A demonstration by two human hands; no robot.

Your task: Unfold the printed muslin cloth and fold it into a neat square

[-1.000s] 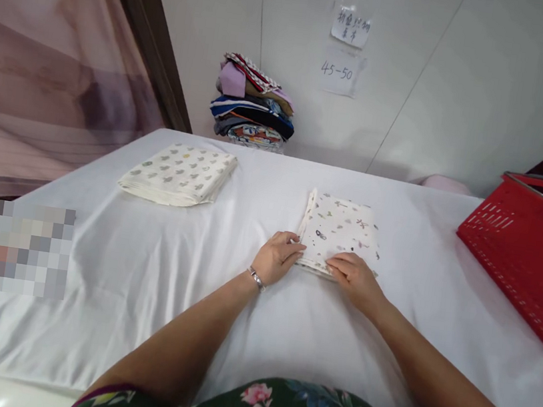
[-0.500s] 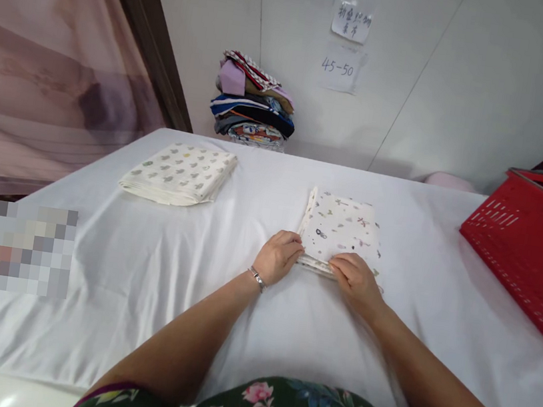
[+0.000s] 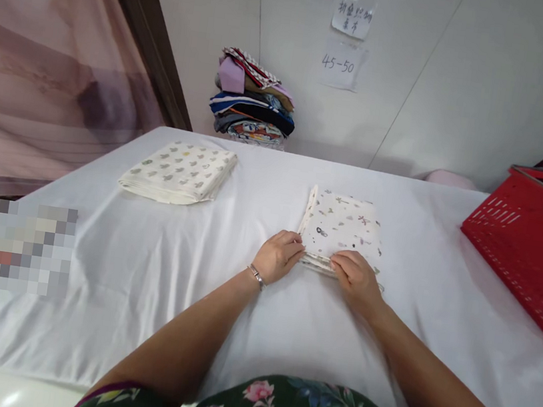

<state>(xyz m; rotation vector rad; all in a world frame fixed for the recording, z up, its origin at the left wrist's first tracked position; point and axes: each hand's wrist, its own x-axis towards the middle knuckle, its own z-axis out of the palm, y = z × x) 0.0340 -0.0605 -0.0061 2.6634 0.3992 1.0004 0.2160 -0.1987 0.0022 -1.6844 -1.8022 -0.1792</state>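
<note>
Currently, left to right: a folded cream cloth (image 3: 179, 174) lies on the white-covered table (image 3: 139, 279); right of it, the left hand (image 3: 278, 258) pinches the near-left corner of the folded printed cloth (image 3: 344, 224), and the right hand (image 3: 356, 276), apart from the left, grips the same near edge; the red basket (image 3: 536, 261) stands rightmost, contents hidden. Versus a second ago, that edge's upper layer is gathered in the fingers, exposing more layers beneath; cream cloth unmoved.

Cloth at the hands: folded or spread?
Folded: the printed cloth forms a compact rectangle, with stacked layers visible along its near edge.
</note>
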